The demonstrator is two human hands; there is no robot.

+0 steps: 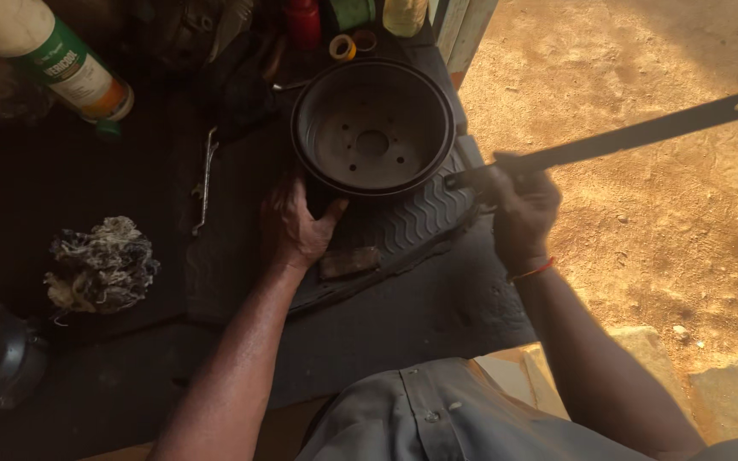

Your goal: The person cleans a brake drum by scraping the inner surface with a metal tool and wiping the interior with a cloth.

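drum: black brake drum (372, 128) sits open side up, upper centre of frame, on a ribbed rubber mat (420, 218).
left hand (296, 224): you press it on the drum's near rim, steadying it.
right hand (523, 205): fist closed round a long flat metal bar (617, 141), its tip at the drum's right edge.
step: looks like prying or scraping at the rim.
next move: needs a firm brace and a controlled bar angle.

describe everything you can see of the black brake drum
The brake drum is a round, dark metal bowl with a thick rim, lying open side up on a ribbed rubber mat. Its flat floor has a central hole ringed by smaller bolt holes, and looks dusty and dull. The left hand presses against its near rim. The long flat metal bar held in the right hand points its near end at the drum's right edge; whether they touch is unclear.
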